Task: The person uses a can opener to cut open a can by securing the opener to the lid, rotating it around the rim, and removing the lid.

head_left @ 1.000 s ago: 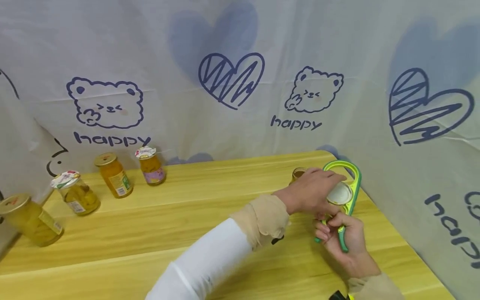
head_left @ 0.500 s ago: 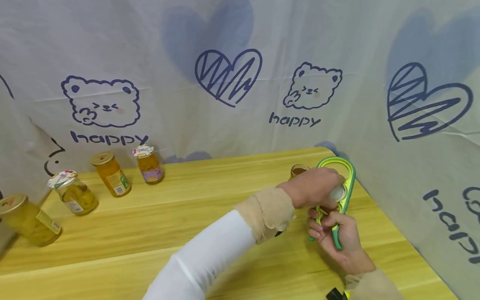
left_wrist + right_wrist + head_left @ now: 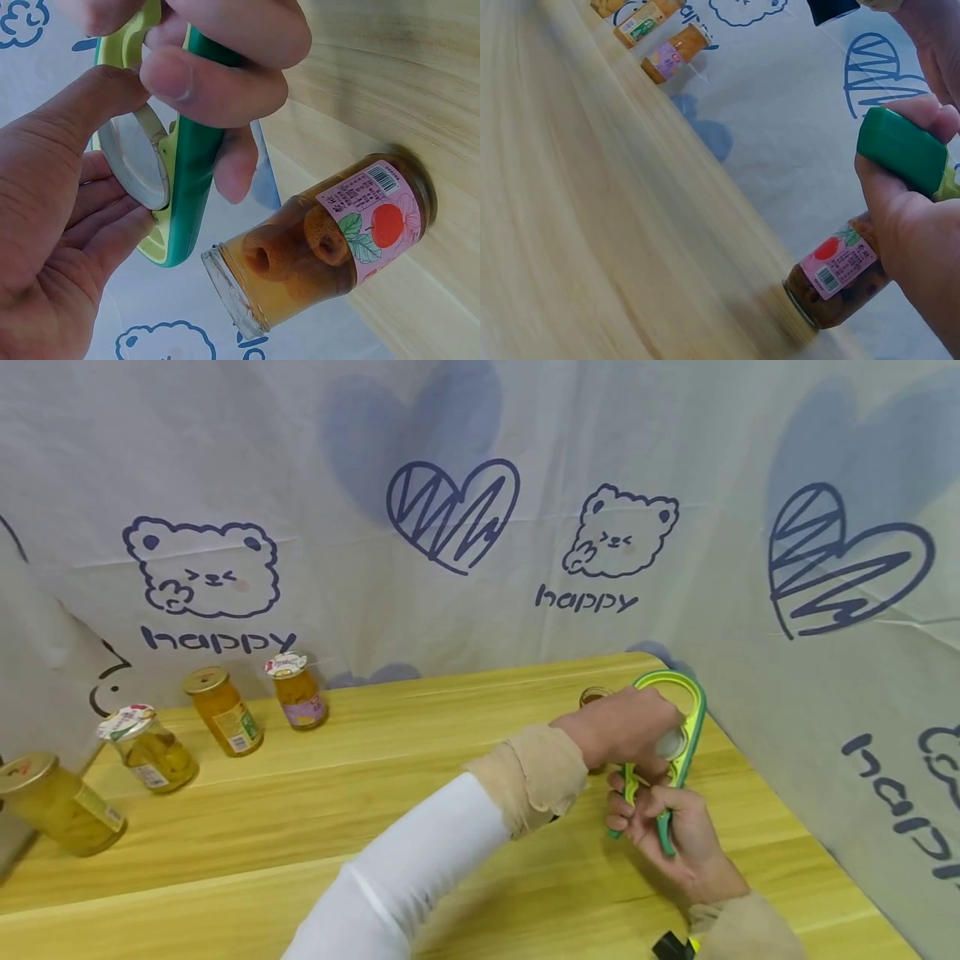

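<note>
A green and yellow jar opener is held up over the right part of the table, its loop pointing away. My right hand grips its two handles from below. Inside the opener sits a pale round jar lid. My left hand reaches across and pinches this lid between thumb and fingers, as the left wrist view shows. Just behind the left hand an uncovered glass jar stands upright, with brownish round fruit in syrup and a pink label. From the head, only its rim shows past the hand.
Several closed jars line the table's left side: a large yellow one, one with a patterned lid, an orange one and a purple-labelled one. A printed cloth hangs behind the wooden table.
Both hands and the opener with the lid have shifted slightly left. My left hand has turned over the lid, covering more of it from the head. The jars stay put.
</note>
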Demonstrator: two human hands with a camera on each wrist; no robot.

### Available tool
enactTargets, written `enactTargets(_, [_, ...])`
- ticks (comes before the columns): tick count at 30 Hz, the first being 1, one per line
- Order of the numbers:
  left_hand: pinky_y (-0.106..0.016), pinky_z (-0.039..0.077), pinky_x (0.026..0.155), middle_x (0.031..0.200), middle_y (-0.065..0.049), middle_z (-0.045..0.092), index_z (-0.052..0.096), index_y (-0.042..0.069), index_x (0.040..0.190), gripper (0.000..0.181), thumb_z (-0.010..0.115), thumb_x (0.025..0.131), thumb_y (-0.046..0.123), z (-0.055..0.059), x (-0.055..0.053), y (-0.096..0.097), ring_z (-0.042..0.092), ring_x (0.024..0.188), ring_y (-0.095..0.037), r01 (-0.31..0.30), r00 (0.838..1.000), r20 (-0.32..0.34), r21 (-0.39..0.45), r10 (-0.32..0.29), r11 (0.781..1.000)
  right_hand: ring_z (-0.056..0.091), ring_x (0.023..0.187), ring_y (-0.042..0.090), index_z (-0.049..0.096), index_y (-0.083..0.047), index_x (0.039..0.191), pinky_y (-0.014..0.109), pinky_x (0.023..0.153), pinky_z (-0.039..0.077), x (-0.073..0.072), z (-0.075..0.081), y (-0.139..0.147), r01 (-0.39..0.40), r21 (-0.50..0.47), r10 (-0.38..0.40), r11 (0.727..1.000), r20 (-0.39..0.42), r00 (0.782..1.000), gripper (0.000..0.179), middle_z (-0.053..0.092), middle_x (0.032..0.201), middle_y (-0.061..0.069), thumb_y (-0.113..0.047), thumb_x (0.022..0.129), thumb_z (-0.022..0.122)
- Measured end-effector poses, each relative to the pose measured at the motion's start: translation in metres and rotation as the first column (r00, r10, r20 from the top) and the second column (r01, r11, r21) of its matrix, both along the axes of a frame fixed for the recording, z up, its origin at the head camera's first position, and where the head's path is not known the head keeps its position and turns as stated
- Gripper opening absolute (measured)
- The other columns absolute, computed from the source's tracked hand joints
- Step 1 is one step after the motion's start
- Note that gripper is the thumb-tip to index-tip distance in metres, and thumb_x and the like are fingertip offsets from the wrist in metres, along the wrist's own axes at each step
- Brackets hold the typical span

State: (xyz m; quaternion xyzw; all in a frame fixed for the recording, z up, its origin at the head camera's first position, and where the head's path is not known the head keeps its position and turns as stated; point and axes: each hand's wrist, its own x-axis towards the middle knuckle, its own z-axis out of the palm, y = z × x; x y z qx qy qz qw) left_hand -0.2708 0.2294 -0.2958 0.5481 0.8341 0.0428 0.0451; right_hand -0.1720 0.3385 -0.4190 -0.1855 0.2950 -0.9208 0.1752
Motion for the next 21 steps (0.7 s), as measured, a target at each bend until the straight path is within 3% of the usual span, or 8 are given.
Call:
enactTargets(4, [-0.018,0.049,0.072,0.094,0.008,0.066,0.062,0.020,0.092,0.017,0.078,0.087,0.023,0.001,-0.002,0.000,0.060,0.085,-0.008,0.016,1.000,0.016,0.009,-0.016,1.000,0.021,0.084,0.023,0.031,-0.015,0.096,0.038,0.080,0.020,-0.002,0.000,0.001,-0.032,-0.034,0.031,0.999,-0.021,0.999,0.036,0.050,0.106,0.007,0.016,0.085,0.015])
enactTargets(11, [-0.019,0.051,0.062,0.091,0.008,0.068,0.065,0.022,0.093,0.019,0.081,0.083,0.020,0.006,-0.002,-0.002,0.062,0.076,-0.009,-0.053,0.992,0.113,0.009,0.051,0.999,0.024,0.081,0.023,0.034,-0.015,0.092,0.039,0.080,0.022,-0.002,0.000,0.002,-0.021,-0.021,0.020,1.000,-0.033,0.999,0.040,0.054,0.105,0.008,0.016,0.084,0.011])
enactTargets(14, [-0.019,0.052,0.060,0.090,0.008,0.068,0.068,0.021,0.097,0.022,0.083,0.081,0.022,0.008,-0.002,-0.004,0.063,0.072,-0.009,-0.048,0.990,0.135,0.037,0.043,0.998,0.026,0.081,0.023,0.038,-0.015,0.092,0.038,0.081,0.022,-0.002,0.000,0.002,-0.011,-0.019,0.010,1.000,-0.036,0.999,0.042,0.056,0.106,0.009,0.017,0.083,0.011])
enactTargets(17, [-0.017,0.052,0.061,0.093,0.008,0.070,0.072,0.019,0.108,0.030,0.085,0.081,0.023,0.011,-0.002,-0.004,0.063,0.074,-0.009,-0.032,0.987,0.161,0.055,0.022,0.998,0.027,0.080,0.023,0.039,-0.014,0.089,0.037,0.081,0.023,-0.002,0.000,0.003,-0.005,-0.024,0.004,1.000,-0.032,0.999,0.042,0.057,0.105,0.008,0.017,0.083,0.012])
enactTargets(21, [-0.013,0.051,0.076,0.111,0.007,0.074,0.069,0.019,0.133,0.050,0.082,0.085,0.026,0.018,-0.003,-0.004,0.064,0.090,-0.006,0.003,0.994,0.104,0.085,-0.012,0.996,0.028,0.080,0.021,0.039,-0.014,0.084,0.036,0.080,0.024,-0.004,-0.002,0.006,0.022,-0.033,-0.022,0.999,-0.009,1.000,0.042,0.057,0.105,0.007,0.017,0.083,0.011])
